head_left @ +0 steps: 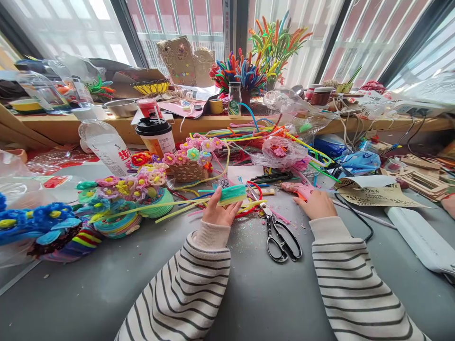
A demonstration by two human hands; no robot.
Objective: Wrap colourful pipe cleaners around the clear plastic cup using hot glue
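My left hand (222, 208) is closed round a small piece of teal, green and yellow pipe cleaners (232, 194), pinched between thumb and fingers. Long yellow pipe cleaner ends (185, 207) stick out from it to the left. My right hand (318, 206) has its fingers round a pink glue gun (304, 190), whose nozzle points left; its grip is partly hidden by the hand. Between my hands lie black-handled scissors (280, 237) with slightly parted handles, blades pointing away. A black utility knife (273, 177) lies beyond them.
Baskets of fuzzy flowers (121, 187) crowd the left, near a water bottle (104, 142) and a lidded cup (156, 135). Loose pipe cleaners lie at the back. To the right are a paper bag (382, 193), a white elongated device (419, 239) and a black cable (369, 232).
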